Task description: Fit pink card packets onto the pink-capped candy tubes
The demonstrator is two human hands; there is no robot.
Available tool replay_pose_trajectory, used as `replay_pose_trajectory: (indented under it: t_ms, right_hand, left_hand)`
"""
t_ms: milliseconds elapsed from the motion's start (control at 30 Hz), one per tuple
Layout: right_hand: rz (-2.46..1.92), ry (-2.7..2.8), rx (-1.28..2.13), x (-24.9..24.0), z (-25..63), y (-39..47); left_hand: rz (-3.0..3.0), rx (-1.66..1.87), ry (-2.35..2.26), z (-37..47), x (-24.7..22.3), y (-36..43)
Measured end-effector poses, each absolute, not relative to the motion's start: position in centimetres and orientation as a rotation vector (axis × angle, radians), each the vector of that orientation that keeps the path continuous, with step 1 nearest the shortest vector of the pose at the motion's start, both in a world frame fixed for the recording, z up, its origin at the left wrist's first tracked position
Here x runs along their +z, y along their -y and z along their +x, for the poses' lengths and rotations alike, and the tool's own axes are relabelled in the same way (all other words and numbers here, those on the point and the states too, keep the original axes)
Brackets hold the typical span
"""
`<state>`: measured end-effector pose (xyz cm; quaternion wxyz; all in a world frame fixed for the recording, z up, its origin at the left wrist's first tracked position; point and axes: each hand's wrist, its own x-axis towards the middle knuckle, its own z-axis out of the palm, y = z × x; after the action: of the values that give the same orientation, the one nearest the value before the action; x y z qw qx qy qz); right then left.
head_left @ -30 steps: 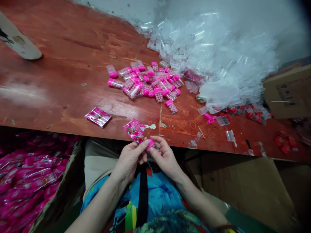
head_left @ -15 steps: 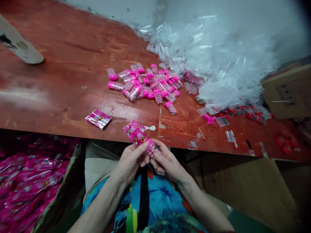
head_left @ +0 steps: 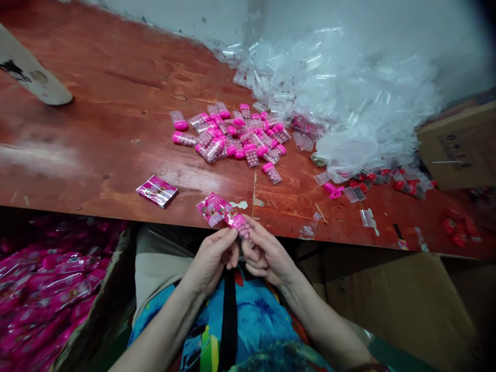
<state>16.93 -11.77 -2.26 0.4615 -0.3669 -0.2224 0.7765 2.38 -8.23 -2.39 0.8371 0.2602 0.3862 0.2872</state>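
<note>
My right hand (head_left: pixel 267 250) grips a small clear box of pink candy balls (head_left: pixel 245 229) by its lower right end, fingers curled under. A pink printed wrapper sleeve (head_left: pixel 215 207) reaches up and left from the box, over its capped end. My left hand (head_left: pixel 215 253) is closed, with the thumb tip pinching the lower edge where wrapper and box meet; its fingertips are partly hidden. Both hands are at the table's front edge, above my lap. To their left on the table lies a small stack of flat pink wrappers (head_left: pixel 157 191).
Pink-capped candy boxes (head_left: pixel 232 134) lie heaped mid-table. Behind them rises a big pile of clear plastic cases (head_left: pixel 349 103). Red-capped boxes (head_left: pixel 372 178) and a cardboard box (head_left: pixel 457 147) are at right, a white bottle (head_left: pixel 36 72) at far left. Pink wrapped packs (head_left: pixel 50 289) fill a container below left.
The box and wrapper have turned slightly flatter and shifted up a little. My left thumb has moved from the box's face to its lower edge. The right fingers have curled in.
</note>
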Motion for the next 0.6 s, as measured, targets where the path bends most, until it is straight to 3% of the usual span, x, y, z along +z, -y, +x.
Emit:
replay_pose_trajectory:
  t_ms: [400, 600]
  right_hand:
    - [-1.562, 1.580, 1.118, -2.6, 16.2, 13.2]
    - [-1.201, 1.034, 1.683, -2.7, 15.3, 13.1]
  left_hand:
    - [0.379, 0.643, -0.815, 2.3, -3.0, 6.9]
    - [0.421, 0.597, -0.833, 2.1, -2.9, 7.2]
